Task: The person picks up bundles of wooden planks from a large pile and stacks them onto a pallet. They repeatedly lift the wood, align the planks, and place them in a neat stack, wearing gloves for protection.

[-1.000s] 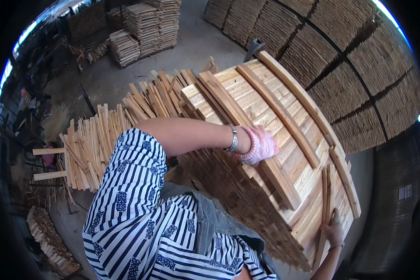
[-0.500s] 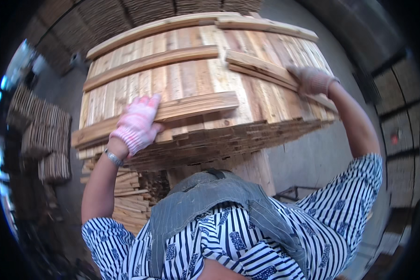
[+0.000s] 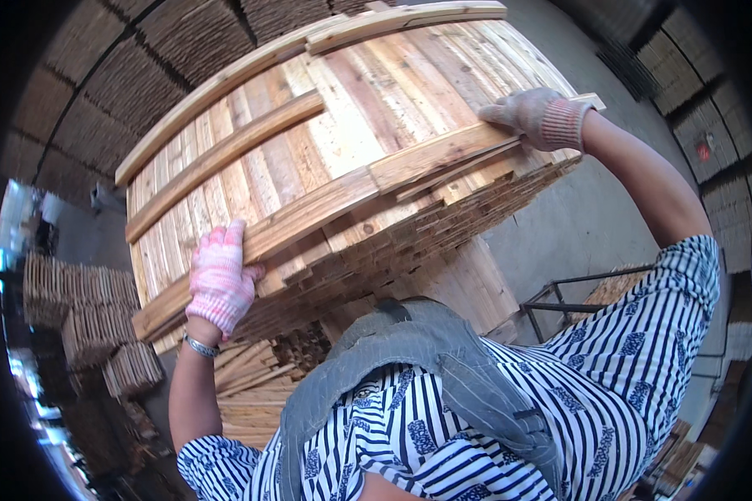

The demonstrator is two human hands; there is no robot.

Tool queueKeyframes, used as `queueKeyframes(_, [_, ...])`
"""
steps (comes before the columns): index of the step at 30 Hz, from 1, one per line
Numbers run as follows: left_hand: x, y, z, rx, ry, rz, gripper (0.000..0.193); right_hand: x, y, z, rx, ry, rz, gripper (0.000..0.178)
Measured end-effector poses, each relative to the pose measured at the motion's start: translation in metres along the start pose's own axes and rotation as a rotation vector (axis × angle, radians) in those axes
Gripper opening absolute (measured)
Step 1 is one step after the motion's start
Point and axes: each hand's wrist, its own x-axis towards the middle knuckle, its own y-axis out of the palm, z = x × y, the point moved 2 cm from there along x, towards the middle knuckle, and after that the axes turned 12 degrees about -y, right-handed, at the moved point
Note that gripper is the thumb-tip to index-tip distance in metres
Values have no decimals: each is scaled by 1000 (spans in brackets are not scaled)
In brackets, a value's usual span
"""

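Head view: both knit-gloved hands, left hand (image 3: pixel 219 282) and right hand (image 3: pixel 536 117), grip clamped on rough slatted wooden panel stack (image 3: pixel 351 175).

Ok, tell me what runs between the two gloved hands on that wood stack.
In the head view, a long wooden batten runs across the top of the stacked slats, from the left hand up to the right hand. Both hands grip it.

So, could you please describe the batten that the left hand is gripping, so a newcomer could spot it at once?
Start at the big bundle of pale wooden slats carried overhead. Three battens cross its top face; take the one nearest the person, running from the left hand in a pink glove to the right hand in a grey glove. That nearest batten alone has both hands on it.
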Motion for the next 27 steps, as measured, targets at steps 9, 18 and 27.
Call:
queueKeyframes(9, [-7,6,32,57,33,-49,82,-14,-33,25,272,89,44,37])
queueKeyframes(18, [-5,3,15,34,53,-15,80,-10,-9,11,260,72,-35,28])
queueKeyframes(27, [6,-55,4,-234,128,289,72,-60,0,16,208,-23,-350,63])
